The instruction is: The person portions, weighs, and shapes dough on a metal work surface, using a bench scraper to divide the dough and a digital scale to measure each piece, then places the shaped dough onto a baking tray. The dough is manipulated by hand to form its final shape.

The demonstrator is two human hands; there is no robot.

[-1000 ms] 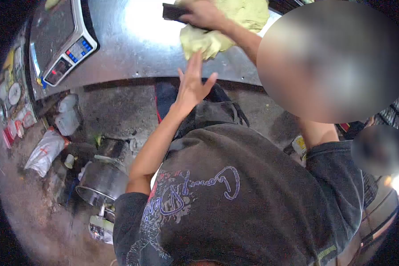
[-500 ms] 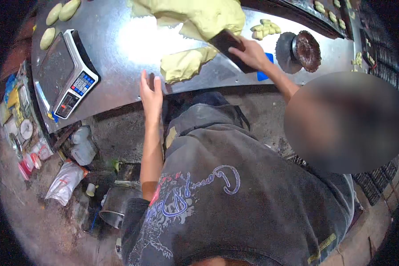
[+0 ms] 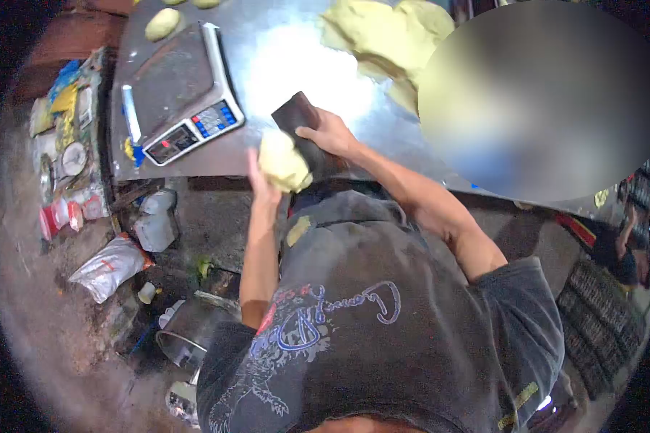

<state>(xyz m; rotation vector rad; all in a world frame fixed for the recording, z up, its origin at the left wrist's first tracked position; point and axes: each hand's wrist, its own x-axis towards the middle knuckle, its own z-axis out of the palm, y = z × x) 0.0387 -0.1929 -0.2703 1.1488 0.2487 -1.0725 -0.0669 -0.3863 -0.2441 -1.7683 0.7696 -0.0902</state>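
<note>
A pale yellow piece of dough [image 3: 284, 162] is at the table's front edge, slightly blurred. My left hand [image 3: 264, 185] grips it from the left side, its thumb and fingers partly hidden by the dough. In my right hand [image 3: 330, 134] is a dark, flat dough scraper [image 3: 296, 114], its blade close against the dough's right side. Just left of the hands stands a white digital scale [image 3: 224, 101] with a dark, bare pan. The large mass of dough [image 3: 390, 36] lies farther back on the metal table [image 3: 260, 43].
Dough balls [image 3: 163, 24] sit behind the scale. A side shelf with bags and tubs [image 3: 72, 159] stands at the left. On the floor are a white sack [image 3: 112, 267], a plastic jug [image 3: 157, 220] and a metal pot [image 3: 188, 335]. A blurred patch hides the table's right part.
The smaller dough piece has moved left towards the scale, now against my left hand. My right hand has brought the scraper left as well. The view has shifted, placing the scale farther right.
</note>
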